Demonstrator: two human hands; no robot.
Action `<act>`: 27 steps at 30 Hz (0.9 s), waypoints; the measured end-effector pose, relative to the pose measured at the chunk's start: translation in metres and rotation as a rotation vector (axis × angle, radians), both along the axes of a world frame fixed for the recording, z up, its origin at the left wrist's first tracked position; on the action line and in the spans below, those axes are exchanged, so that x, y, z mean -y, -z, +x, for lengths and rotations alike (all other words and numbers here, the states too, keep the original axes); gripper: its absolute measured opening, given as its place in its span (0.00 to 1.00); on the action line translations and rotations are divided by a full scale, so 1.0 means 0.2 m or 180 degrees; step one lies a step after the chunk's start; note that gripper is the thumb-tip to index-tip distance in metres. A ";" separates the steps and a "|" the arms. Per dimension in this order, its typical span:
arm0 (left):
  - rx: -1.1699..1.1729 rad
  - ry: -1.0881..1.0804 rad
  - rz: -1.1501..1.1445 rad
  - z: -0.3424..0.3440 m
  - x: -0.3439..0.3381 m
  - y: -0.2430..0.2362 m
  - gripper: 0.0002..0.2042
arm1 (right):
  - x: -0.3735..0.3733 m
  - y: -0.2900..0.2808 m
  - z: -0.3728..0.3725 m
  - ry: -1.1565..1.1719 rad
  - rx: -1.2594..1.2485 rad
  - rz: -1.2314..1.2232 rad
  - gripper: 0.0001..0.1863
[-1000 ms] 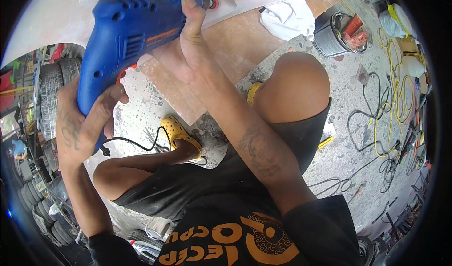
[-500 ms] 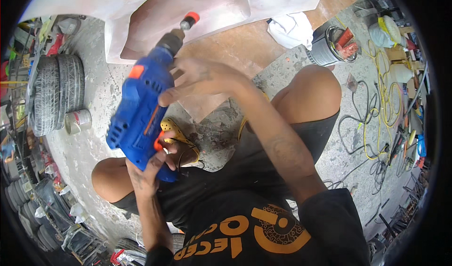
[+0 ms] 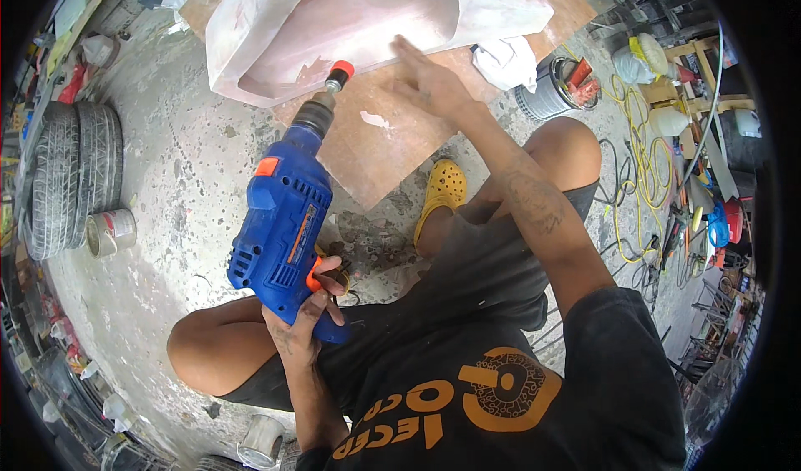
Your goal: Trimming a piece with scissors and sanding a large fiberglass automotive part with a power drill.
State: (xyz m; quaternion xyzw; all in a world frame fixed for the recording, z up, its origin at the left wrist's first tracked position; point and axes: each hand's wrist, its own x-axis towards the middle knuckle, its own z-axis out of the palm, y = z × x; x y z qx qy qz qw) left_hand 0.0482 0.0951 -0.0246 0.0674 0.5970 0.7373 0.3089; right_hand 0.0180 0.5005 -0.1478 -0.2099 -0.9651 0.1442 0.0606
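Observation:
A blue corded-style power drill (image 3: 288,208) is in my left hand (image 3: 302,325), the fingers wrapped round its handle near the orange trigger. Its chuck points away from me and carries a short bit with a red tip (image 3: 340,70). My right hand (image 3: 434,87) reaches out over the near edge of a white, pinkish moulded panel (image 3: 242,29) with a deep hollow, its fingers stretched and holding nothing. Whether those fingers touch the panel I cannot tell. The panel rests on a brown board (image 3: 359,162) on the floor.
A white cloth (image 3: 506,64) lies beside the panel, next to a metal can (image 3: 541,95) holding red-handled tools. Two tyres (image 3: 96,171) and a small tin (image 3: 112,232) stand at left. Yellow and black cables (image 3: 630,171) spread at right. My foot wears a yellow clog (image 3: 445,183).
My right hand has left the drill's front and moved away toward the panel. The drill stays in my left hand and sits lower and further right in view; the view itself has shifted.

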 end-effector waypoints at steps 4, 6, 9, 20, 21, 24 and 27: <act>0.0048 -0.0064 -0.0037 -0.01 0.03 0.01 0.29 | 0.11 -0.17 -0.05 0.0559 0.0361 -0.0355 0.47; 0.0038 -0.0146 0.0059 -0.01 0.03 0.02 0.29 | 0.12 -0.19 -0.06 0.1278 0.0547 -0.0478 0.45; 0.0093 -0.0222 0.0071 0.00 0.03 0.02 0.29 | 0.11 -0.15 -0.04 0.0369 0.0343 -0.0391 0.43; 0.0116 -0.0300 0.0073 -0.01 0.04 0.01 0.28 | 0.15 0.06 -0.20 -0.1100 -0.0421 0.0022 0.37; 0.0100 -0.0344 0.0067 0.00 0.05 0.01 0.28 | 0.19 0.03 -0.19 -0.1119 -0.0421 0.0015 0.37; 0.0041 -0.0452 0.0225 0.01 0.04 0.00 0.28 | 0.20 0.00 -0.20 -0.0754 -0.0726 0.0580 0.37; 0.0076 -0.0458 0.0286 0.01 0.04 -0.01 0.29 | 0.12 0.10 -0.22 0.0573 -0.0323 0.1416 0.37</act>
